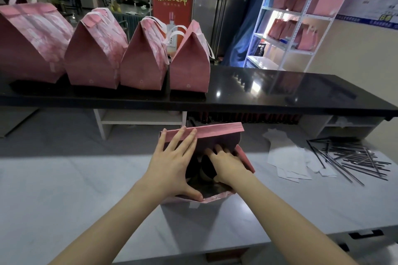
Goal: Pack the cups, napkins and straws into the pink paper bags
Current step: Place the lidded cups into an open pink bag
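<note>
The left hand (172,161) lies spread over the mouth of an open pink paper bag (219,130). Its grip is wide apart, with straight fingers resting on the bag's far folded rim and the thumb pressing the near rim, so it spans the opening without curling round anything. Just right of it, the right hand (228,163) reaches down into the same bag. Its grip is also loose and apart, the fingers nearly straight and pressing on something dark inside. That may be cup lids, but the inside is too shadowed to be sure. The bag stands under both hands on the pale worktop (75,178), its right side wall leaning outward beside the right wrist. Well to the right of the right hand, white napkins (286,157) lie in a loose overlapping pile. Just beyond them is a scatter of dark straws (349,157), some of them crossing the napkin edges. Beyond both hands and off to the left, four closed pink bags (142,60) stand side by side on a raised black counter (280,88). Farther back on the right, a white shelf unit (301,17) holds more pink bags.
</note>
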A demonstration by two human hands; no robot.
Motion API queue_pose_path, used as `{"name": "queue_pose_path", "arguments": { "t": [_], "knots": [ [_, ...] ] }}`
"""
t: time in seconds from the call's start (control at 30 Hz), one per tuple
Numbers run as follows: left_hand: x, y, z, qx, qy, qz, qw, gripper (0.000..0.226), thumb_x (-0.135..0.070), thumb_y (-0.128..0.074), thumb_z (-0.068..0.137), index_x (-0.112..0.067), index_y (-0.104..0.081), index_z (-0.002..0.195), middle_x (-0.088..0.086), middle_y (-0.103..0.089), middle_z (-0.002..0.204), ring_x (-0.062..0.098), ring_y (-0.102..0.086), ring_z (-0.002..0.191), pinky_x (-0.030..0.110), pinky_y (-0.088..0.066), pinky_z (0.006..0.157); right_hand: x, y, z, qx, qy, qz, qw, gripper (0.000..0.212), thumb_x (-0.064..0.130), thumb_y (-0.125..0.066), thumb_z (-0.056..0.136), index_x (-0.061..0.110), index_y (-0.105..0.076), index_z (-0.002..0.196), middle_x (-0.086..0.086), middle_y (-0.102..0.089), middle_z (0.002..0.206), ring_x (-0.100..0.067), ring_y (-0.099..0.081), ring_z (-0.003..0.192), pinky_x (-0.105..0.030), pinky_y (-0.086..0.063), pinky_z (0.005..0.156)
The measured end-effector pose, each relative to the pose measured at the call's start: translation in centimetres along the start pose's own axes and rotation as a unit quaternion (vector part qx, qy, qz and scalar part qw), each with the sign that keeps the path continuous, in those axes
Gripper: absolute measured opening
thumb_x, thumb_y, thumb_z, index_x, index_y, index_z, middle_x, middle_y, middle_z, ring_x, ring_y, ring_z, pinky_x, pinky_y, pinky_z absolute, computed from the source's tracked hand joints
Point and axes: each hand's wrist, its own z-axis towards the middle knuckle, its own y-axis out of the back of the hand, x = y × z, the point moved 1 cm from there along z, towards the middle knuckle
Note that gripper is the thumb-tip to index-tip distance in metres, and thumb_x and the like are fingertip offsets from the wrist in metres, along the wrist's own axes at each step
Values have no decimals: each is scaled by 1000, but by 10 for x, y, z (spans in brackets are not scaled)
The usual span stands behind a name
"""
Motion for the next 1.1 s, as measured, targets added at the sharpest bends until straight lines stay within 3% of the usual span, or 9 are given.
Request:
{"name": "queue_pose_path", "arguments": {
  "t": [0.3,0.63,0.83,1.1],
  "knots": [
    [8,0,4,11,0,-11,1000,142,-97,-36,47,-12,6,152,0,16,160,23,26,143,59,10,114,-4,0,8,33,37,12,999,72,11,-73,74,23,-37,135,-11,-49,126,-33,-54,109,-43,-52,88],
    [16,-3,12,24,-3,-21,999,141,-97,-36,48,-13,4,153,1,12,161,23,25,144,59,10,115,1,-2,31,16,24,20,999,72,15,-75,75,18,-36,136,-13,-46,129,-35,-55,107,-44,-52,89],
    [24,-5,22,44,-2,-27,999,141,-96,-38,48,-15,14,151,-1,22,158,22,29,142,57,12,115,2,-5,50,38,22,44,998,71,12,-75,75,17,-39,137,-14,-51,125,-35,-58,104,-45,-53,88],
    [30,-8,34,54,-7,-34,998,136,-95,-38,52,-16,12,152,-1,17,160,22,26,143,59,11,114,5,-8,68,81,20,38,996,68,10,-69,79,20,-37,138,-14,-54,122,-35,-59,101,-46,-53,87]
  ]
}}
